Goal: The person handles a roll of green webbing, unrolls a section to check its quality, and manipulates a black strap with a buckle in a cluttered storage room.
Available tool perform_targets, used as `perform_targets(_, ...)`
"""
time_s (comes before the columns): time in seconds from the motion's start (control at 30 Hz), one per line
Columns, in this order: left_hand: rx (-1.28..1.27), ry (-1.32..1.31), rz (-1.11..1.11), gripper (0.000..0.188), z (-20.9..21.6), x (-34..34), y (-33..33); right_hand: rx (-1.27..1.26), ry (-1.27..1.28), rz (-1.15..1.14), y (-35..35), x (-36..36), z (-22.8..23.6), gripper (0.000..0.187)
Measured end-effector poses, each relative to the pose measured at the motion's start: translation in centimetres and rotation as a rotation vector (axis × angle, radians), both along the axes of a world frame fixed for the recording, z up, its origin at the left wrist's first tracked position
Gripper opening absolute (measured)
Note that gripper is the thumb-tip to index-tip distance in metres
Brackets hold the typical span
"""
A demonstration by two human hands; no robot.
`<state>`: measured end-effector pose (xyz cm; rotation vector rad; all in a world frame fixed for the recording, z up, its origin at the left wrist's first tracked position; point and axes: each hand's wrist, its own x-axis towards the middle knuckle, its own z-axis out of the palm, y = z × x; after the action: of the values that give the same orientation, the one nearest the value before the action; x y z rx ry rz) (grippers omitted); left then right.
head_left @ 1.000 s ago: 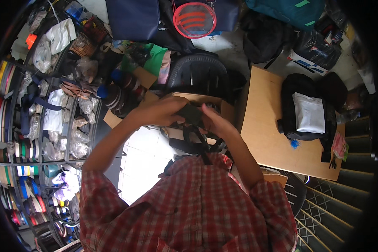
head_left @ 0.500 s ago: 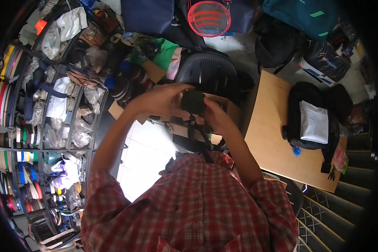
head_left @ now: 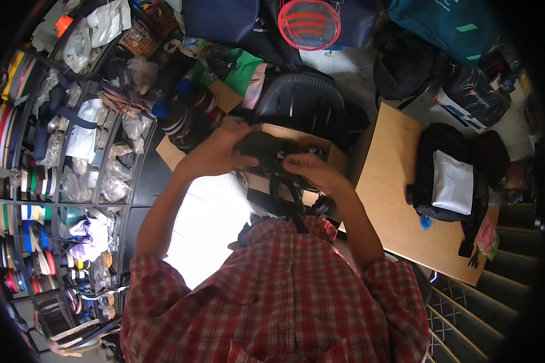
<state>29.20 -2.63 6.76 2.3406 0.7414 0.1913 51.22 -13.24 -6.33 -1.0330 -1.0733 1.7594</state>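
A dark, rounded item (head_left: 261, 147), perhaps soft black fabric, is held up in front of my chest. Its exact kind is too dark to make out. My left hand (head_left: 219, 152) wraps its left side, thumb below and fingers over the top. At its right edge, the thumb and fingers of my right hand (head_left: 315, 170) pinch together on a small part of it. Just beyond the hands is an open cardboard box (head_left: 328, 145) with dark contents. Black straps (head_left: 278, 190) hang beneath the item, partly blending with it.
A rack (head_left: 60, 206) of ribbon rolls and plastic-wrapped packets fills the left side. To the right, a wooden table (head_left: 387, 199) bears a black bag (head_left: 433, 151) and a silver packet (head_left: 453, 183). A black chair back (head_left: 300, 100) stands ahead, with large bags (head_left: 218, 21) behind.
The dark item has tipped from a round, end-on look to a wider shape and shifted slightly left. My right hand has moved right and down, now pinching its edge.
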Motion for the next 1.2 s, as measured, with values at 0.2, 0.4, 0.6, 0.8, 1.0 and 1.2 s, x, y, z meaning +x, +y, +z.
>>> perform_targets(0.2, -0.034, -0.127, 0.018, 0.041, 2.5, -1.9, 0.5, 0.127, -0.158, 0.193, -1.2, 0.5, 1.4, 0.02)
perform_targets(0.4, -0.101, -0.071, 0.113, 0.033, 3.3, -3.1, 0.8, 0.235, -0.457, -0.012, -2.2, -1.7, 5.0, 0.018)
perform_targets(0.6, -0.028, -0.069, 0.177, 0.035, 4.2, -4.2, -0.1, 1.066, -0.916, -0.382, -2.4, -3.6, 3.1, 0.018)
perform_targets(0.8, -0.115, -0.003, 0.309, 0.045, 5.2, -5.5, -0.5, 1.011, -0.956, -0.442, -4.5, -7.5, 1.6, 0.018)
perform_targets(1.0, -0.242, -0.132, 0.399, 0.041, 3.5, -6.9, -1.4, 1.033, -1.097, -0.609, -5.2, -10.2, 0.9, 0.021)
perform_targets(1.2, -0.266, -0.24, 0.369, 0.039, 3.8, -11.1, -3.6, 0.636, -1.042, -0.782, -6.0, -12.8, -0.8, 0.02)
